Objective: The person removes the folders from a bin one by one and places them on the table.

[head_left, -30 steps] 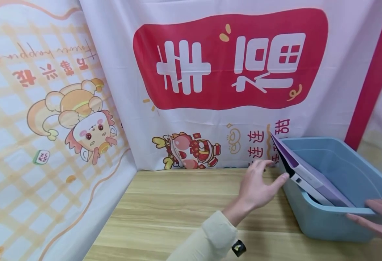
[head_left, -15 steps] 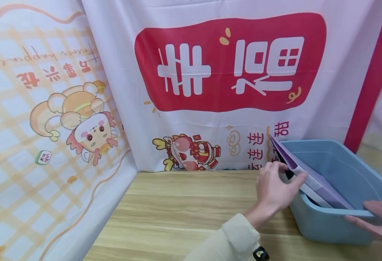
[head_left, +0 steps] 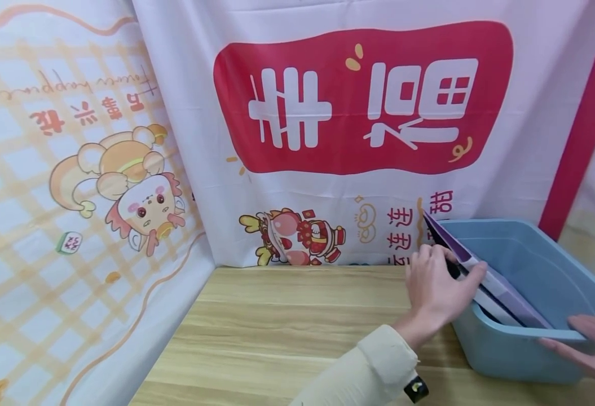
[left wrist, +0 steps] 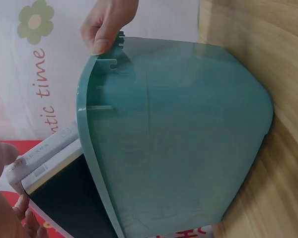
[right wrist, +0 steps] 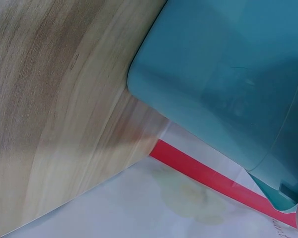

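A blue-grey plastic bin (head_left: pixel 523 358) stands on the wooden table at the right of the head view. Two books lean inside it, sticking out past its left rim: a lilac one (head_left: pixel 512 299) and, beneath it, one with a white spine and black cover (left wrist: pixel 77 198). My left hand (head_left: pixel 436 290) pinches their raised end, thumb on the lilac side and fingers around the far side. With its thumb outside the rim, my right hand (head_left: pixel 594 344) grips the bin's near edge. In the right wrist view the bin's side fills the upper right, and only a sliver of that hand shows.
The wooden table (head_left: pixel 256 327) extends left of the bin. A white printed cloth with a red panel (head_left: pixel 363 101) hangs behind it, and another patterned cloth (head_left: pixel 89 225) covers the left side.
My left hand has moved right, from beside the bin onto the books, and its thumb and fingers have closed on them. The right hand stays at the rim.
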Available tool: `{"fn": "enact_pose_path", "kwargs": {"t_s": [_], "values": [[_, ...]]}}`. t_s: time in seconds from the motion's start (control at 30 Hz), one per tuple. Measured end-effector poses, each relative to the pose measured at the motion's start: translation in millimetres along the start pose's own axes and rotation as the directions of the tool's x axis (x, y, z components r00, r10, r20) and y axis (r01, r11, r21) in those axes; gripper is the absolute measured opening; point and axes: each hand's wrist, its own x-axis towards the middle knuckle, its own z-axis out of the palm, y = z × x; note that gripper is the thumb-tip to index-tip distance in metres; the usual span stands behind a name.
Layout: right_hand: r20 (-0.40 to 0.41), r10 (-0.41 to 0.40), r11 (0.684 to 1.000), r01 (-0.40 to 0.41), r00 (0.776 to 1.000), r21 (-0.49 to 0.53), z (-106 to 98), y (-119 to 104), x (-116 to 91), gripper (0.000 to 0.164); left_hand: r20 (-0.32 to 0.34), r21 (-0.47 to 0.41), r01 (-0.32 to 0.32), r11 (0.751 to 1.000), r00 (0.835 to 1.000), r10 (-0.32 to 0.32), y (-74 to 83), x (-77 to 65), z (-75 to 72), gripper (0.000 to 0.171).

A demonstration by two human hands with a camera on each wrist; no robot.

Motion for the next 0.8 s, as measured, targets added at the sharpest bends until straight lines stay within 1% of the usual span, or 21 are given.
{"fn": "enact_pose_path", "kwargs": {"t_s": [0.13, 0.23, 0.27, 0.37, 0.47, 0.57, 0.6, 0.67, 0.8], "values": [[0.078, 0.029, 1.0, -0.029, 0.997, 0.002, 0.9, 3.6, -0.4, 0.06, -0.005, 0.019, -0.026, 0.999, 1.0, 0.026, 7.0, 5.1, 2.4, 0.039], [0.116, 0.038, 0.999, -0.038, 0.992, 0.002, 0.9, 4.9, -0.1, 0.059, 0.003, 0.007, -0.031, 1.0, 1.0, 0.031, 12.3, 9.8, 4.3, 0.037], [0.115, 0.037, 0.999, -0.038, 0.993, 0.006, 1.1, 4.8, -0.5, 0.059, 0.011, -0.002, -0.028, 1.0, 1.0, 0.028, 14.1, 11.3, 4.7, 0.037], [0.097, 0.036, 0.999, -0.037, 0.995, 0.012, 0.2, 2.4, -1.5, 0.059, 0.034, -0.012, -0.026, 1.0, 0.999, 0.026, 19.0, 15.5, 5.4, 0.035], [0.026, 0.015, 1.0, -0.015, 1.0, 0.021, -0.5, -1.6, -4.3, 0.061, 0.044, 0.054, -0.055, 0.997, 0.998, 0.053, 22.6, 19.8, 4.2, 0.035], [-0.029, -0.003, 1.0, 0.004, 1.0, 0.023, -1.6, -5.4, -6.1, 0.062, 0.053, 0.138, -0.089, 0.986, 0.995, 0.082, 25.3, 23.8, 2.3, 0.035], [-0.029, -0.005, 1.0, 0.005, 1.0, 0.022, -1.9, -6.2, -6.5, 0.063, 0.059, 0.155, -0.092, 0.984, 0.995, 0.084, 26.2, 24.7, 1.7, 0.035], [-0.021, 0.001, 1.0, -0.001, 1.0, 0.017, -2.8, -7.7, -6.6, 0.064, 0.08, 0.141, -0.085, 0.986, 0.994, 0.075, 28.1, 25.8, 0.9, 0.034], [-0.043, -0.003, 1.0, 0.005, 0.999, 0.026, -2.7, -8.7, -7.8, 0.063, 0.11, 0.052, -0.066, 0.996, 0.992, 0.06, 32.6, 28.1, -1.2, 0.031]]}}
